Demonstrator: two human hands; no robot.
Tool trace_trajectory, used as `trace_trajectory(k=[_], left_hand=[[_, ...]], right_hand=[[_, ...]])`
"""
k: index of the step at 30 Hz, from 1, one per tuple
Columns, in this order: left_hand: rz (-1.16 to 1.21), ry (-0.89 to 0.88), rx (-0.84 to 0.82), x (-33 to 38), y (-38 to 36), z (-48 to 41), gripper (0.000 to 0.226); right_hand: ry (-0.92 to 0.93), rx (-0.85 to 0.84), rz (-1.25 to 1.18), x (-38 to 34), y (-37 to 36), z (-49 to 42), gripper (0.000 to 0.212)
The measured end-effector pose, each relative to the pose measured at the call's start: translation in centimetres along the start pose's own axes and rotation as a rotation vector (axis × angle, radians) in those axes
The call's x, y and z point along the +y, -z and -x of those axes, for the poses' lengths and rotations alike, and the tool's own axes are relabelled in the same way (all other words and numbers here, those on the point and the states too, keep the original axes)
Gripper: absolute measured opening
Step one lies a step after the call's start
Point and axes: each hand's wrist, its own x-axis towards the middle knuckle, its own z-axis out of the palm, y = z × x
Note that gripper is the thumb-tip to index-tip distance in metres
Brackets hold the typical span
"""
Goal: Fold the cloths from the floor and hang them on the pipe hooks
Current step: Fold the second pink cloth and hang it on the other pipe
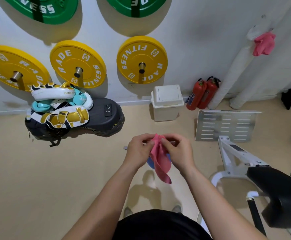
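Observation:
A pink cloth (159, 160) hangs in front of me, pinched at its top edge by both hands. My left hand (138, 149) grips its left corner and my right hand (177, 149) grips its right corner, fingertips nearly touching. A blue cloth (150, 163) lies on the floor right behind it, mostly hidden. Another pink cloth (264, 44) hangs on the white wrapped pipe (234, 71) at the upper right, beside a white cloth (252, 32).
A white bin (166, 103) and two red fire extinguishers (201, 94) stand along the wall. A metal plate (225, 125) and a white-framed machine with a black pad (279, 193) sit to my right. Boxing pads lie piled on a black base (105, 118) at left, under yellow weight plates (142, 59).

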Motion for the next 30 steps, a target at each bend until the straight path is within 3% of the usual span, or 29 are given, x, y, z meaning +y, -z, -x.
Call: trace_trajectory(k=[5,9,12,16,21,30], left_hand=[[0.042,-0.001,0.101,0.9,-0.1,0.2,0.006],[0.049,0.029,0.092,1.4,-0.1,-0.2,0.009],[0.059,0.057,0.026,1.8,0.4,-0.5,0.024],[0.058,0.027,-0.073,2.2,1.2,-0.4,0.027],[-0.057,-0.062,-0.019,1.8,1.7,-0.6,0.014],[-0.266,-0.135,0.047,2.4,2.1,-0.7,0.012]], right_hand=[[0.037,-0.013,-0.015,0.4,-0.3,0.5,0.018],[0.021,-0.03,-0.031,0.9,-0.3,0.3,0.012],[0.015,-0.03,-0.073,0.7,-0.2,0.0,0.011],[0.009,-0.063,-0.157,0.2,0.2,-0.4,0.009],[0.02,-0.115,-0.163,-0.3,0.2,-0.4,0.009],[0.08,-0.213,-0.004,-1.4,0.6,-0.2,0.013]])
